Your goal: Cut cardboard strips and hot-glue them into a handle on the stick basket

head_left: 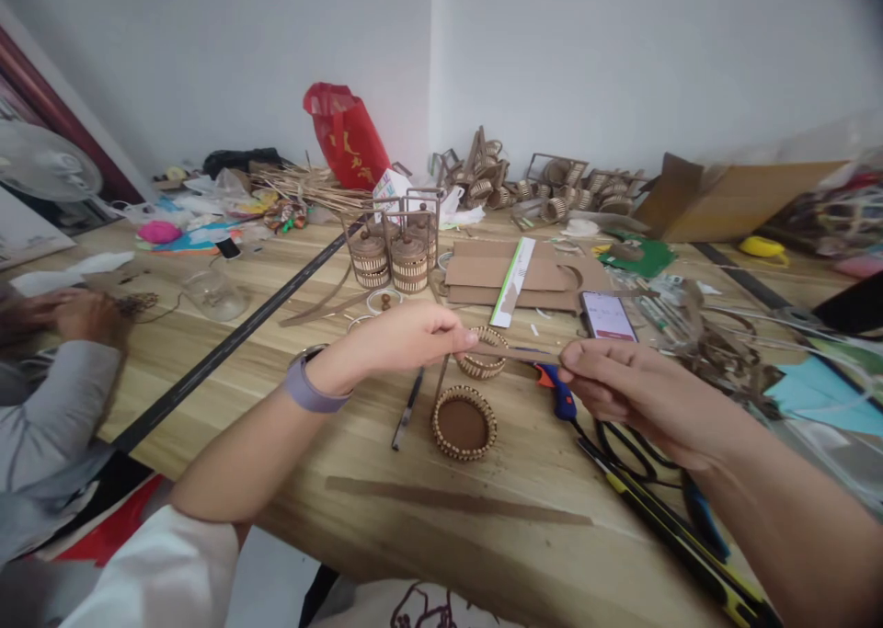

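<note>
A thin brown cardboard strip point(519, 353) is stretched level between my two hands above the table. My left hand point(420, 336), with a purple band at the wrist, pinches its left end, and my right hand point(621, 380) pinches the other end. Just behind the strip stands a small round basket point(483, 363) edged with pale sticks, partly covered by it. Nearer to me is a second round basket point(464, 423) with a brown bottom. A pen point(407, 412) lies left of it, and a longer brown strip point(459, 501) lies in front.
A blue glue gun point(564, 400) and a yellow-black cutter point(672, 518) lie by my right arm. Behind are lidded baskets in frames point(409, 265), cardboard sheets point(475, 274), and a phone point(607, 317). At the left, another person's hands point(86, 315) work near a glass jar point(215, 295).
</note>
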Demonstrator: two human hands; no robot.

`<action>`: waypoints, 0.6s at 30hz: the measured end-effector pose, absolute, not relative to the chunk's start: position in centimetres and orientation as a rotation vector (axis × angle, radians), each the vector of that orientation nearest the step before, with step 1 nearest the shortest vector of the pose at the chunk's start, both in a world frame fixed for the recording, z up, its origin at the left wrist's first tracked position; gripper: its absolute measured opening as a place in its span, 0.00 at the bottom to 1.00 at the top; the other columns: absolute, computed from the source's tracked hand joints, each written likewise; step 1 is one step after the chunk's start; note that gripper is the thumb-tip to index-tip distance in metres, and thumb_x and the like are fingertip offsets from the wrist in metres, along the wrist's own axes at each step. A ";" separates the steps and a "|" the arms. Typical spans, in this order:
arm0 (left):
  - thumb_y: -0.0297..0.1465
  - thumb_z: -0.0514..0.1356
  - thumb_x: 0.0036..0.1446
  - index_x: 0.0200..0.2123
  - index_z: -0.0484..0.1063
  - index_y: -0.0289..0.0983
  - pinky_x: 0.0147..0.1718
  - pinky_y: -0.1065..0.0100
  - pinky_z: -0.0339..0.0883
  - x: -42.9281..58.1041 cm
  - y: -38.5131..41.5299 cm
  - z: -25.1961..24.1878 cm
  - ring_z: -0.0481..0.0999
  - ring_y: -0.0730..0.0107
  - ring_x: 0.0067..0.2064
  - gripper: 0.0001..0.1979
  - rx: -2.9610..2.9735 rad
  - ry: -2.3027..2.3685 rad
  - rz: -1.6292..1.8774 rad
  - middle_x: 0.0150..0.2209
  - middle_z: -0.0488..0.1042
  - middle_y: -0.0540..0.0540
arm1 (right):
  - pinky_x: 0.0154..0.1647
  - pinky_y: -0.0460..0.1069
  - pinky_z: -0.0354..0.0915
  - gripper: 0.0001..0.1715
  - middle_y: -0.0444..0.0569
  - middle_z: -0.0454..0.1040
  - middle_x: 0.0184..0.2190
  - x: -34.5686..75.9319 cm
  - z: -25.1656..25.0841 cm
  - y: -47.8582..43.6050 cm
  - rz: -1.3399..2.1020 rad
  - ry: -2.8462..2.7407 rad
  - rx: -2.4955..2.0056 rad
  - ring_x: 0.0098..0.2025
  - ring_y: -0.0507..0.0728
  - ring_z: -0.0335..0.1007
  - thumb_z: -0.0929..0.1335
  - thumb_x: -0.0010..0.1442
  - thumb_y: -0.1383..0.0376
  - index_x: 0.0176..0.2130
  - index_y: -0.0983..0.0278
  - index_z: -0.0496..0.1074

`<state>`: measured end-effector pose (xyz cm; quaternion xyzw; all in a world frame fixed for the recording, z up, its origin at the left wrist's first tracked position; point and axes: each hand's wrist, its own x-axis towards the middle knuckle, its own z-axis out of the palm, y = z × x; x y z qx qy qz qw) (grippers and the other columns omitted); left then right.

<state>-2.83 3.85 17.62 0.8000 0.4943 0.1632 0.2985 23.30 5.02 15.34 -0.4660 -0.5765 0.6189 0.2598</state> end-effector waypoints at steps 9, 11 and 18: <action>0.41 0.50 0.65 0.18 0.62 0.37 0.23 0.72 0.53 -2.6 4.3 18.7 0.61 0.77 0.19 0.24 2.117 1.346 0.239 0.17 0.65 0.53 | 0.18 0.44 0.40 0.31 0.38 0.57 0.13 23.1 15.6 5.6 1.631 -1.590 -1.262 0.17 0.46 0.45 0.75 0.42 0.41 0.20 0.63 0.65; 0.41 0.50 0.65 0.18 0.63 0.36 0.24 0.72 0.54 -2.6 4.4 18.8 0.62 0.77 0.20 0.24 2.138 1.356 0.207 0.18 0.67 0.53 | 0.18 0.45 0.39 0.31 0.37 0.56 0.13 22.9 15.7 5.6 1.640 -1.578 -1.258 0.17 0.46 0.44 0.76 0.40 0.41 0.19 0.63 0.64; 0.41 0.53 0.63 0.23 0.69 0.37 0.21 0.72 0.51 -2.9 4.5 18.8 0.61 0.77 0.19 0.19 2.054 1.307 0.254 0.17 0.66 0.54 | 0.20 0.46 0.38 0.25 0.37 0.56 0.14 22.9 15.4 5.9 1.769 -1.529 -1.162 0.18 0.46 0.43 0.75 0.48 0.47 0.23 0.64 0.69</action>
